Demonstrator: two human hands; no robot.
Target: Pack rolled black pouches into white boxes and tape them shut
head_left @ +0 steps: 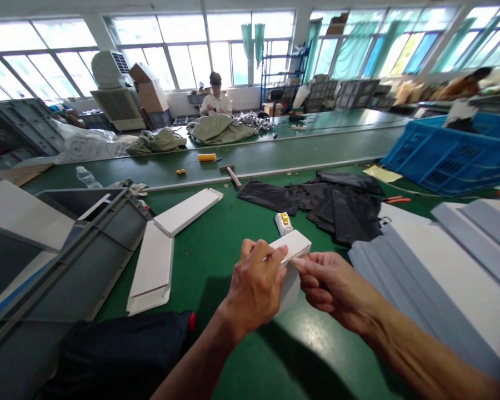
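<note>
Through my feed, the left hand (256, 280) clasps the white box (296, 243), likely steadying it while the right hand (325, 279) pinches its edge.

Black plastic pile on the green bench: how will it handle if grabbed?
Probably floppy: the black plastic pile lies creased and limp on the green bench. Likely slippery, given its sheen. Layers overlap loosely, so one pull may drag several.
</note>
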